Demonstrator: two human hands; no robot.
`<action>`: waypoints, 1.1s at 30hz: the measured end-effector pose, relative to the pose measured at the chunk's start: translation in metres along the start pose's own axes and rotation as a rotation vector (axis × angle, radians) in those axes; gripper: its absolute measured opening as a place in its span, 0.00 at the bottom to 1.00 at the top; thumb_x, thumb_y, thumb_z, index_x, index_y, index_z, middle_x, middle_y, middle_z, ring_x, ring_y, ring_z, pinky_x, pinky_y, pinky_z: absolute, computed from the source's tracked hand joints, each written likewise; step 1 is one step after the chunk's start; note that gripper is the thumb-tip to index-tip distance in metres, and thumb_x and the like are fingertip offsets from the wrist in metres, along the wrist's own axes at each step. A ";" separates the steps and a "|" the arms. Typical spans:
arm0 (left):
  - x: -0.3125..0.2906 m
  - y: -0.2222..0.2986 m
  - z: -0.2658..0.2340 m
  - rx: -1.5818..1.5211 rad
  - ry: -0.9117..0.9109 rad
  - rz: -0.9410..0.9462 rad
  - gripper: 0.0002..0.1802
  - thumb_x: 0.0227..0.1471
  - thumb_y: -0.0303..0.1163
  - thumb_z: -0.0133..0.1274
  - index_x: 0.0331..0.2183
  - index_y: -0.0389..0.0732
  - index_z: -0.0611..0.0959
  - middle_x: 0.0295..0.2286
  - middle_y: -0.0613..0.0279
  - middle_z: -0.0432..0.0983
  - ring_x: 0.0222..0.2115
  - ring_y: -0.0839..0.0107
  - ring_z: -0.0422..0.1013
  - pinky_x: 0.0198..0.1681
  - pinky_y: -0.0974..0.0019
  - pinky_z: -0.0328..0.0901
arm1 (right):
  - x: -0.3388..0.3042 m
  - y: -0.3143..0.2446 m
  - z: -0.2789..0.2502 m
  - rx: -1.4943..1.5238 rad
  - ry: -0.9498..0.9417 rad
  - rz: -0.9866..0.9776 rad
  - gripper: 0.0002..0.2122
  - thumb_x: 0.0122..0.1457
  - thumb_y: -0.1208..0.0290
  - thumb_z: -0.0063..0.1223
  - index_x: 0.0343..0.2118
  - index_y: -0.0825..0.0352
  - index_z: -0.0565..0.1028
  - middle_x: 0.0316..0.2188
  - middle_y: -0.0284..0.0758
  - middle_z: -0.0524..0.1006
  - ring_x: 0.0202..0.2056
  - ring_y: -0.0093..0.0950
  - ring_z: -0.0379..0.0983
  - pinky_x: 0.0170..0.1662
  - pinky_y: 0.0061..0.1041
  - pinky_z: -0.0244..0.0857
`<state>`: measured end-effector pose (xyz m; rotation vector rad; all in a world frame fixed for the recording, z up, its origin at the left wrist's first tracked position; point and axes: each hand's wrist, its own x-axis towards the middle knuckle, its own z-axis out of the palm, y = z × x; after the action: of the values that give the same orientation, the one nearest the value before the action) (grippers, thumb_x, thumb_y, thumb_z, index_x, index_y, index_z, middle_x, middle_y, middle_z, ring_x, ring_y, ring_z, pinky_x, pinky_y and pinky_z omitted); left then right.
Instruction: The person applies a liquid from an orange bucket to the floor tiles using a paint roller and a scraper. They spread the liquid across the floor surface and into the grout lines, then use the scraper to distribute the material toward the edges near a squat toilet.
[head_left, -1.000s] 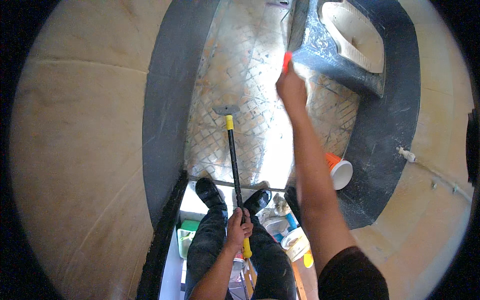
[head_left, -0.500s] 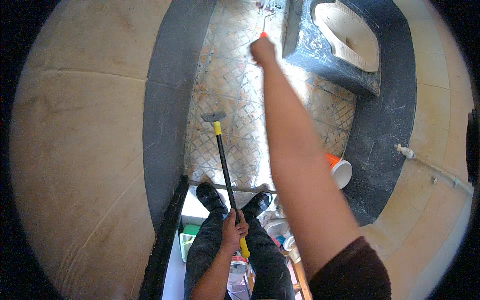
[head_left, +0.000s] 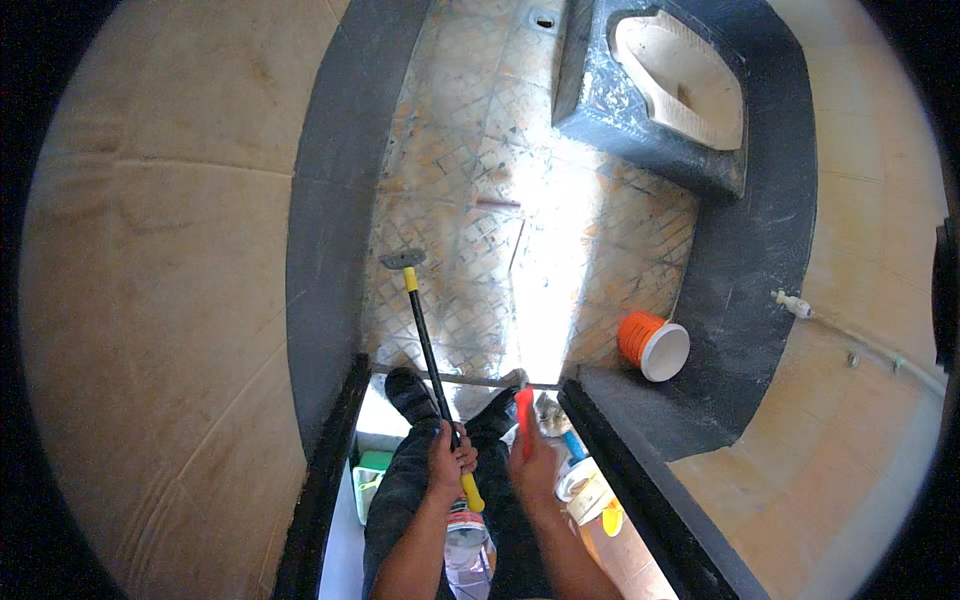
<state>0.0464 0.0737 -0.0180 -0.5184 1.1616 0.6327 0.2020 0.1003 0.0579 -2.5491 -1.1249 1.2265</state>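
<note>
My left hand is closed round the black shaft of a long-handled tool. It has a yellow collar, a yellow butt end and an oblong grey head low over the tiled floor; contact with the tiles cannot be made out. In my right hand, beside the left, is a red-handled tool pointing forward. Ahead of it are a thin dark line and a narrow reddish-brown crosspiece that seem to belong to it. Glare hides the join between them.
A squat toilet sits in a raised dark block at the far right, near a floor drain. An orange bucket lies tipped by the right wall, below a tap. A black door frame and sill border my feet; containers are behind.
My right hand has drawn back from the far floor to beside my left hand, bringing the red-handled tool along. The long-handled tool's head appears slightly farther left. The drain has come into view.
</note>
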 end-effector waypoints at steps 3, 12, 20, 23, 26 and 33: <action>0.006 -0.008 -0.016 -0.018 0.045 -0.001 0.21 0.65 0.58 0.44 0.35 0.50 0.74 0.15 0.78 0.53 0.13 0.83 0.52 0.16 0.76 0.46 | -0.010 -0.017 0.028 -0.226 -0.182 0.101 0.27 0.67 0.66 0.46 0.68 0.58 0.58 0.26 0.53 0.79 0.27 0.53 0.78 0.29 0.49 0.69; -0.001 -0.007 0.002 0.028 0.062 0.026 0.22 0.63 0.60 0.46 0.34 0.51 0.74 0.15 0.77 0.53 0.13 0.83 0.51 0.15 0.75 0.46 | 0.351 -0.212 0.022 0.018 0.131 -0.204 0.29 0.61 0.73 0.43 0.67 0.61 0.55 0.41 0.55 0.79 0.44 0.53 0.77 0.48 0.49 0.70; -0.010 -0.004 -0.002 -0.029 0.064 0.050 0.22 0.62 0.60 0.47 0.35 0.51 0.76 0.14 0.78 0.55 0.12 0.83 0.51 0.14 0.76 0.45 | 0.413 -0.260 -0.121 -0.061 -0.005 -0.260 0.15 0.59 0.64 0.49 0.38 0.71 0.80 0.27 0.48 0.82 0.29 0.43 0.82 0.36 0.40 0.75; -0.007 -0.003 -0.003 -0.073 0.025 0.013 0.22 0.62 0.60 0.48 0.34 0.51 0.77 0.14 0.78 0.55 0.12 0.83 0.52 0.14 0.76 0.45 | 0.359 -0.190 -0.060 -0.166 0.185 -0.390 0.23 0.59 0.66 0.47 0.58 0.66 0.70 0.38 0.55 0.80 0.41 0.55 0.78 0.46 0.50 0.71; -0.012 0.006 0.010 0.003 0.053 0.026 0.21 0.63 0.60 0.46 0.36 0.53 0.74 0.15 0.77 0.55 0.14 0.82 0.53 0.15 0.77 0.47 | 0.297 -0.174 -0.001 -0.235 0.080 -0.288 0.27 0.61 0.70 0.44 0.64 0.68 0.62 0.34 0.55 0.80 0.38 0.52 0.79 0.43 0.49 0.73; -0.009 -0.011 0.008 0.163 0.073 0.033 0.22 0.65 0.57 0.44 0.34 0.49 0.74 0.14 0.77 0.55 0.12 0.82 0.54 0.15 0.75 0.48 | 0.258 -0.199 0.018 -0.243 -0.008 -0.087 0.29 0.60 0.73 0.44 0.67 0.65 0.58 0.37 0.53 0.81 0.40 0.49 0.80 0.43 0.46 0.74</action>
<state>0.0571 0.0701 -0.0067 -0.3872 1.2812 0.5456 0.1782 0.4101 -0.0431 -2.6312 -1.4527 1.1438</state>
